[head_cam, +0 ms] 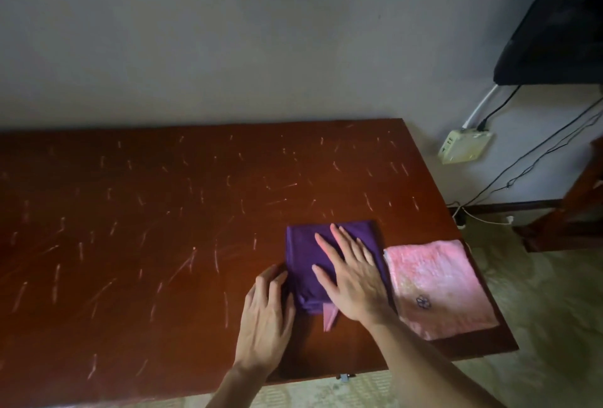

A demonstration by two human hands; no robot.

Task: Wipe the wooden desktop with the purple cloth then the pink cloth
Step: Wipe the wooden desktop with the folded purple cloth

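Two cloths lie on the wooden worktop, and two hands work at one of them. The purple cloth is folded into a rough rectangle, deep violet and smooth, lying toward the 4 o'clock part of the worktop; a small pink flap shows from under its near edge. The pink cloth is folded flat just beside it at its 3 o'clock side, their edges touching or nearly so; it is mottled pale pink with a small dark flower mark near its near half, and it reaches the worktop's right edge. The right hand lies flat on the purple cloth, fingers straight and spread, pressing down, its grip not closed on anything. The left hand sits at the cloth's 8 o'clock corner, fingers curled at the folded edge; whether it pinches the fabric cannot be told. The reddish-brown worktop is covered with many pale scratch-like streaks. One white power strip hangs on the wall at 2 o'clock.
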